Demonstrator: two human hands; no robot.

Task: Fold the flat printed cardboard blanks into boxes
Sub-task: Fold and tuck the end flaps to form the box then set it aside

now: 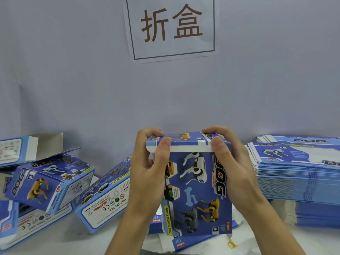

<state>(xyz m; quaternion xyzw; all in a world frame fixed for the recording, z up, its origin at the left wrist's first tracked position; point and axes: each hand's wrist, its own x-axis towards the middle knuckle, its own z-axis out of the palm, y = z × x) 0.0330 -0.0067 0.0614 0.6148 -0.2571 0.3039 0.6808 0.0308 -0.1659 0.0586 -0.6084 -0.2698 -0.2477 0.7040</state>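
Note:
I hold a blue printed box (198,190) with robot dog pictures upright in the middle of the view. My left hand (149,172) grips its upper left corner, thumb on the top flap's edge. My right hand (231,168) grips the upper right corner, thumb also on the flap's edge, fingers curled over the top. The top flap is folded down over the box. A tall stack of flat blue blanks (298,181) lies at the right.
Several folded blue boxes (49,181) lie heaped at the left, one (104,197) leaning close to my left wrist. A flat blank (195,242) lies under the held box. A paper sign (171,26) hangs on the grey wall behind.

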